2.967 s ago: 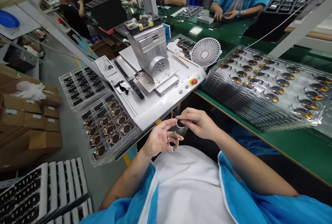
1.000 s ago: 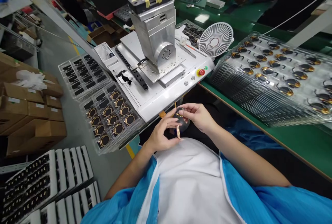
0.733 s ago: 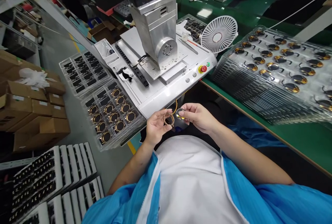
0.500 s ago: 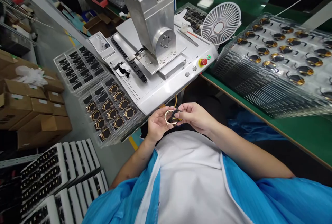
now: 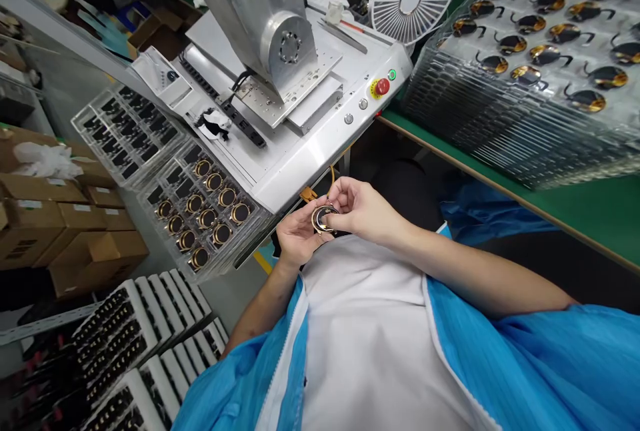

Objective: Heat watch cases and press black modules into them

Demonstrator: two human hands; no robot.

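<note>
Just in front of the white cloth shirt (image 5: 360, 298), the left hand (image 5: 299, 234) pinches a gold metal ring (image 5: 314, 220) and the right hand (image 5: 367, 214) a dark round disc (image 5: 325, 211) against it, best pressed level and evenly

This is a factory assembly workshop, shown by the button-fronted machine (image 5: 300, 154) at upper centre, stacked parts trays (image 5: 480, 121) upper right and cardboard boxes (image 5: 35, 234) at left.

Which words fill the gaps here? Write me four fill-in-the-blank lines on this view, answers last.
The left hand holds a ____-coloured ring.
The thumb over the dark disc belongs to the ____ hand.
On the machine, the largest button is coloured ____.
The fan is coloured ____.
Missing words: gold; right; red; white.
</note>
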